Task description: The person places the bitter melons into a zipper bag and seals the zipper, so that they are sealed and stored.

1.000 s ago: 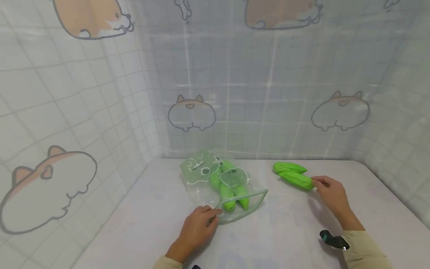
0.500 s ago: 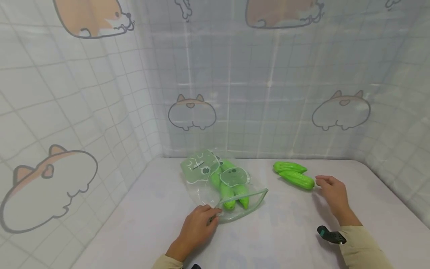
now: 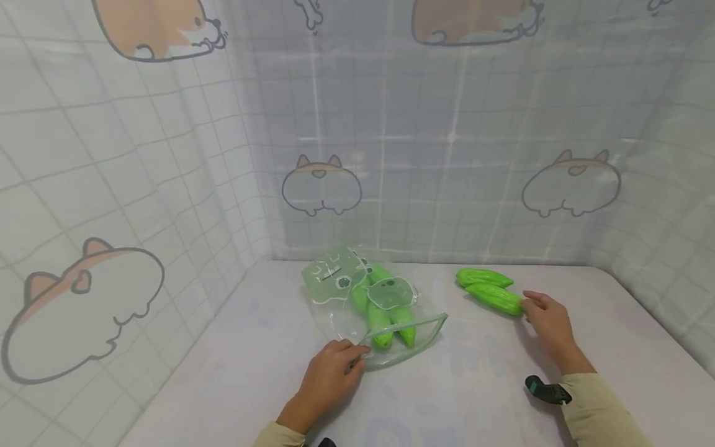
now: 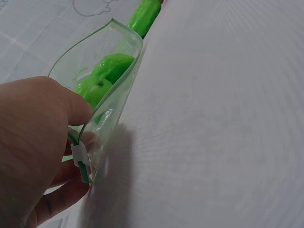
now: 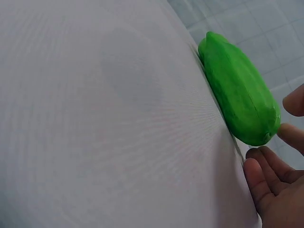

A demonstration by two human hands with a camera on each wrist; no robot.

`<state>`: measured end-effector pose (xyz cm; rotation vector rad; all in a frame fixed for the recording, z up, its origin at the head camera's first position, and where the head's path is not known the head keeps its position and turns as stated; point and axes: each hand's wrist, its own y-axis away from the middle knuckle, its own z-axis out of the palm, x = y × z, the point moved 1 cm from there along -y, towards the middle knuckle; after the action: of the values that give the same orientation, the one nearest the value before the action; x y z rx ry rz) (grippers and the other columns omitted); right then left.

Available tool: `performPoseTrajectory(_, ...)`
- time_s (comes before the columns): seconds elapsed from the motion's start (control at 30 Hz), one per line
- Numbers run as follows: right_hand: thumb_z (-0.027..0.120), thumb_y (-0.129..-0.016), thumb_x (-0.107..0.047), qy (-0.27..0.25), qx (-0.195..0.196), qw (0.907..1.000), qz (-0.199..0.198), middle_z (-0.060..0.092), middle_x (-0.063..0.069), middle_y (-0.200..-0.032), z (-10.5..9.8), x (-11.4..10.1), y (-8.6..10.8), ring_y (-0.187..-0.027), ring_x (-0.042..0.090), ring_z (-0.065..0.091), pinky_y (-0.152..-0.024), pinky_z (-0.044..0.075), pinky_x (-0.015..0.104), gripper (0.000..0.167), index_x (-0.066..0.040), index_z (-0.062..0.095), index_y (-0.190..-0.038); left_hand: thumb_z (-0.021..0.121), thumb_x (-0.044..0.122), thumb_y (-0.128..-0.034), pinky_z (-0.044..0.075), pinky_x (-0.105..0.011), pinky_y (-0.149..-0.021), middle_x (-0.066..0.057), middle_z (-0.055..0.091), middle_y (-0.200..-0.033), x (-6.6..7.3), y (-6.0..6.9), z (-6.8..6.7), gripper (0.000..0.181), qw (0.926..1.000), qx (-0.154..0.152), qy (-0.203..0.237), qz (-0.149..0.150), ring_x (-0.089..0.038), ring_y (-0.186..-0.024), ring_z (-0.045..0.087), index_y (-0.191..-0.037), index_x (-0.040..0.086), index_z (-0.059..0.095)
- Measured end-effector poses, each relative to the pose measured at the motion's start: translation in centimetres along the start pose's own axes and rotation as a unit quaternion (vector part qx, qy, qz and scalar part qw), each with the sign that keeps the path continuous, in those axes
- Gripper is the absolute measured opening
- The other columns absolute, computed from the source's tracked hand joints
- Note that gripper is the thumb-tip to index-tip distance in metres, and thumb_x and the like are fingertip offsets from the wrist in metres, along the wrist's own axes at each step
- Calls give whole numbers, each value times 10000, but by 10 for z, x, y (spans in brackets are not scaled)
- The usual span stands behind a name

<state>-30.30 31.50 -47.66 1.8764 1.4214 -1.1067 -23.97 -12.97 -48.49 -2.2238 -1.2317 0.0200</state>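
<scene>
My left hand [image 3: 331, 377] pinches the mouth edge of a clear, green-tinted slider zip bag [image 3: 336, 278] in the head view. Beside the fingers in the left wrist view sits the white slider [image 4: 79, 154]. The bag's mouth gapes, and several bright green ridged gourds [image 3: 380, 323] lie inside. Two more rest side by side on the table to the right: a front gourd [image 3: 494, 298] and a rear gourd [image 3: 483, 277]. At the front one's right end is my right hand [image 3: 550, 324], fingers spread around that end without gripping it; an index fingertip appears to touch it.
The white table [image 3: 447, 397] meets a back wall sheet [image 3: 436, 205] with a dog print, and similar sheets hang left and right. A dark strap device [image 3: 548, 391] is on the right wrist.
My right hand drew slightly away from the front gourd's end, then came back to it. The gourds have not visibly shifted. My left hand keeps its hold on the bag.
</scene>
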Motion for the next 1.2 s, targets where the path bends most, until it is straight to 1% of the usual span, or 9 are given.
performPoseTrajectory(0.07, 396, -1047, -377, 87, -148, 9998, -45, 466, 337, -1410, 0, 0, -1, -1194, 445, 530, -907, 458, 517, 619, 36, 374, -1507, 724, 189, -896, 499, -296, -679, 116, 642, -888, 0, 0, 0, 204, 10000, -18, -13, 0, -103, -825, 581, -1091, 224, 773)
performPoseTrajectory(0.17, 411, -1049, -389, 219, -332, 9992, -89, 421, 351, -1445, -1, 0, -3, -1287, 487, 439, -990, 398, 584, 644, 42, 336, -1521, 721, 196, -901, 499, -294, -679, 118, 640, -892, -1, 0, 0, 206, 10000, -77, -18, -37, -99, -829, 578, -1099, 230, 771)
performPoseTrajectory(0.3, 428, -1045, -388, 363, -379, 9986, -43, 376, 362, -1471, 1, -2, -2, -1355, 523, 339, -1056, 319, 622, 662, 44, 307, -1531, 720, 201, -902, 501, -294, -684, 123, 643, -900, -2, 0, 1, 209, 9999, -91, 4, -60, -96, -836, 578, -1103, 236, 769)
performPoseTrajectory(0.53, 458, -1033, -418, 526, -339, 9980, -9, 358, 375, -1473, 4, -3, -2, -1349, 529, 344, -1055, 321, 629, 701, 48, 299, -1531, 727, 192, -895, 504, -296, -689, 127, 643, -901, -2, 1, 3, 210, 10000, 22, 19, 39, -97, -836, 582, -1095, 239, 772)
performPoseTrajectory(0.7, 476, -1030, -444, 551, -408, 9976, -93, 357, 373, -1475, 5, -1, -3, -1368, 529, 312, -1072, 295, 629, 729, 53, 295, -1532, 728, 188, -891, 502, -295, -686, 129, 641, -893, -2, 1, 3, 207, 9999, 97, -39, 74, -102, -833, 583, -1086, 239, 773)
performPoseTrajectory(0.83, 491, -1017, -482, 680, -477, 9965, -83, 331, 372, -1490, 5, -4, -3, -1388, 534, 266, -1091, 267, 627, 777, 73, 291, -1524, 725, 191, -893, 502, -296, -689, 127, 642, -893, -2, 1, 2, 204, 9999, 91, -66, 56, -106, -835, 585, -1085, 238, 774)
performPoseTrajectory(0.97, 506, -1011, -486, 807, -516, 9954, -70, 313, 368, -1501, 5, -6, -2, -1398, 540, 237, -1100, 248, 627, 790, 89, 302, -1512, 721, 196, -898, 503, -297, -691, 125, 645, -896, -1, 1, 2, 203, 10000, 48, -66, 18, -105, -838, 586, -1089, 239, 774)
performPoseTrajectory(1.03, 510, -1011, -485, 838, -499, 9952, -102, 329, 365, -1495, 5, -6, -2, -1392, 537, 253, -1097, 258, 623, 785, 93, 315, -1505, 719, 196, -899, 503, -297, -690, 126, 643, -894, -1, 1, 2, 202, 10000, 38, -61, 6, -104, -838, 585, -1089, 239, 773)
performPoseTrajectory(1.2, 535, -1007, -472, 720, -406, 9964, -172, 386, 349, -1468, 6, -2, -1, -1362, 517, 323, -1078, 299, 611, 773, 100, 343, -1491, 717, 192, -897, 500, -296, -687, 126, 638, -888, -1, 1, 2, 204, 10000, 55, -57, 22, -105, -835, 585, -1088, 235, 773)
